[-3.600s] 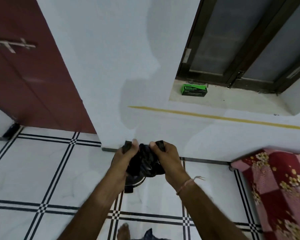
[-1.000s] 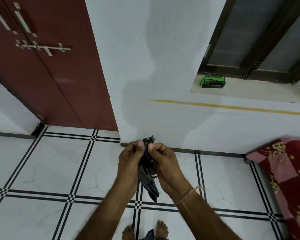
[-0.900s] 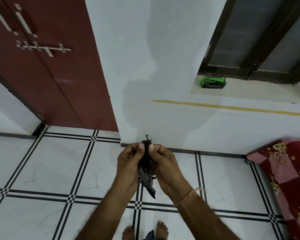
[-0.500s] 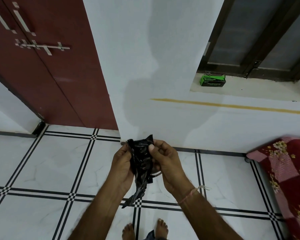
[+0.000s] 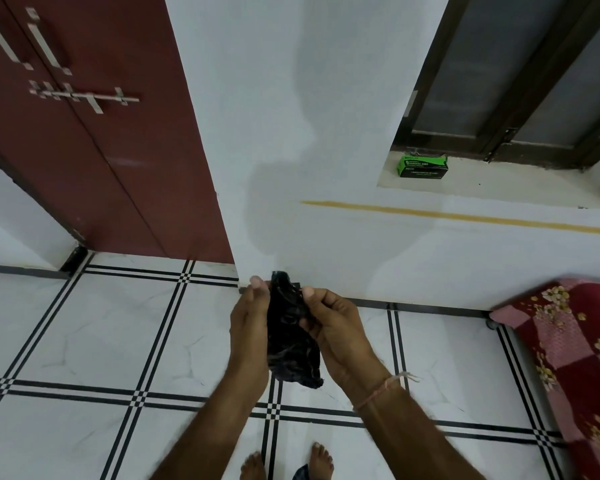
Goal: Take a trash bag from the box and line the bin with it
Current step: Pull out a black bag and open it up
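Fig.: black trash bag, crumpled & only partly unfolded, held in mid-air betw. both hands, above the tiled floor & in front of the white wall. R hand: thumb & curled fingers pinch the bag's upper right edge; thread band on wrist. L hand: lies against the bag's left side, thumb straight up; fingers hidden behind the bag, so its grip can't be told. Bag's lower end hangs loose betw. the wrists. Green box sits at left end of window ledge, near its back edge, well apart from the hands. Red door at left; floral quilt at right; bare feet at bottom
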`<state>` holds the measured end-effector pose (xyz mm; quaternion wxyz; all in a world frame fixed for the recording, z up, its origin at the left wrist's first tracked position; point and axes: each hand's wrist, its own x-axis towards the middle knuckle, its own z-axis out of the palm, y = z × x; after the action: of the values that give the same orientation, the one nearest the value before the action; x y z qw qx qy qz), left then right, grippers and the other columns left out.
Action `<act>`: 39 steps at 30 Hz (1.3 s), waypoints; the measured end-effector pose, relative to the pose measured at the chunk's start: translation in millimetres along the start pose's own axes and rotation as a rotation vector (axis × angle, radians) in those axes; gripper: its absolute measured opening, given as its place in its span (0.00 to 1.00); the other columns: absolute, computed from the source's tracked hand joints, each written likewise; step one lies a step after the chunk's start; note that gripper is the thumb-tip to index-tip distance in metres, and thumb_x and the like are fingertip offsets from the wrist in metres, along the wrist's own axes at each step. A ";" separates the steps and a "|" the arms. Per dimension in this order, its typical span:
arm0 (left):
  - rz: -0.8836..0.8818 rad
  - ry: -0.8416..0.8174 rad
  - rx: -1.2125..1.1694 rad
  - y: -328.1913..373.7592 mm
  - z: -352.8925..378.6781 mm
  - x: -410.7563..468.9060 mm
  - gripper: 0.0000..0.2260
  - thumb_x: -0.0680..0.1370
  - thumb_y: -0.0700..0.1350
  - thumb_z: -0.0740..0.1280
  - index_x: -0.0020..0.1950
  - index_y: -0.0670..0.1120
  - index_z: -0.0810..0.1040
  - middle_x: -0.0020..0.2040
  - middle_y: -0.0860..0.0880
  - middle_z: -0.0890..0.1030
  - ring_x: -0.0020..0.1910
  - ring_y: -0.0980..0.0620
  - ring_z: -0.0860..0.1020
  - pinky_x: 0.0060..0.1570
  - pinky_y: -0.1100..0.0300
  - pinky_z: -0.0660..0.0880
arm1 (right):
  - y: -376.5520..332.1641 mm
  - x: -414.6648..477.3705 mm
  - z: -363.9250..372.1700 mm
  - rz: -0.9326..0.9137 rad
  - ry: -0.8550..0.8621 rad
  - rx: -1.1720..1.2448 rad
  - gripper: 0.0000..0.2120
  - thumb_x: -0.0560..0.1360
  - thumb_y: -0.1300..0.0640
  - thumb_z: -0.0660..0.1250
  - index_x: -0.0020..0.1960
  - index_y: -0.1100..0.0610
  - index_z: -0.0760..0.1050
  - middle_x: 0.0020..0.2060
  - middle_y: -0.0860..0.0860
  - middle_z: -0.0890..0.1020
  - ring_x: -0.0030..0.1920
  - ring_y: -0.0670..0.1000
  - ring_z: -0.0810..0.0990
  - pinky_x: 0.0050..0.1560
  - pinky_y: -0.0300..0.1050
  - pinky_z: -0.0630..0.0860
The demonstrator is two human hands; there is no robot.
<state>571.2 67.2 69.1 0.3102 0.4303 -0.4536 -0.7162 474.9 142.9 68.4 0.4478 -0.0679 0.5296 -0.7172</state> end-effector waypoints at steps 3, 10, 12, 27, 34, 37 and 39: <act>0.011 -0.092 0.081 -6.6 2.0 -4.7 0.16 0.76 0.60 0.72 0.58 0.51 0.79 0.54 0.50 0.87 0.55 0.51 0.85 0.54 0.52 0.82 | 2.9 -0.7 1.8 0.032 0.020 0.047 0.11 0.81 0.59 0.67 0.51 0.68 0.82 0.47 0.61 0.84 0.47 0.54 0.82 0.49 0.43 0.81; 0.008 -0.005 0.002 -8.4 -7.4 7.6 0.08 0.82 0.45 0.69 0.59 0.45 0.75 0.42 0.48 0.87 0.42 0.51 0.85 0.36 0.59 0.80 | -0.5 1.4 -1.8 0.089 -0.003 -0.021 0.12 0.81 0.57 0.68 0.51 0.65 0.84 0.41 0.54 0.85 0.41 0.48 0.81 0.39 0.37 0.78; 0.016 -0.016 0.013 -7.4 -7.9 10.5 0.06 0.83 0.46 0.68 0.56 0.44 0.76 0.41 0.46 0.87 0.41 0.50 0.85 0.35 0.57 0.80 | -2.4 2.6 -3.4 0.106 -0.033 -0.087 0.15 0.81 0.56 0.67 0.56 0.68 0.82 0.37 0.52 0.83 0.36 0.46 0.77 0.38 0.37 0.77; 0.037 0.005 0.021 -9.7 -15.6 31.6 0.13 0.85 0.46 0.63 0.53 0.41 0.85 0.45 0.47 0.88 0.46 0.53 0.84 0.45 0.60 0.82 | -24.0 26.3 -24.1 -0.035 0.217 -0.264 0.16 0.86 0.53 0.59 0.51 0.64 0.78 0.42 0.55 0.81 0.41 0.49 0.79 0.33 0.31 0.77; 0.215 -0.101 0.381 -9.7 -35.7 48.3 0.11 0.85 0.48 0.62 0.56 0.46 0.83 0.52 0.44 0.87 0.55 0.40 0.84 0.57 0.43 0.81 | -28.7 56.8 -32.4 -0.310 0.338 -0.479 0.20 0.82 0.48 0.60 0.40 0.61 0.69 0.35 0.52 0.73 0.39 0.50 0.70 0.43 0.49 0.72; 0.137 -0.241 0.387 5.6 -50.4 45.8 0.11 0.85 0.51 0.63 0.63 0.50 0.80 0.57 0.49 0.86 0.60 0.46 0.83 0.57 0.51 0.80 | -53.2 52.6 -35.8 -0.405 0.124 -0.521 0.21 0.85 0.53 0.61 0.38 0.64 0.65 0.34 0.54 0.67 0.37 0.51 0.65 0.40 0.47 0.66; 0.090 -0.240 0.415 17.2 -38.7 42.6 0.13 0.85 0.56 0.62 0.65 0.53 0.77 0.59 0.57 0.85 0.60 0.55 0.82 0.60 0.55 0.77 | -65.4 52.6 -38.4 -0.399 -0.055 -0.555 0.22 0.85 0.51 0.61 0.39 0.66 0.66 0.34 0.55 0.67 0.37 0.52 0.66 0.41 0.48 0.66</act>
<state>588.3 10.0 62.2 0.1904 0.3761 -0.6433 -0.6390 384.7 134.7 85.8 0.2773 -0.3087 0.6685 -0.6172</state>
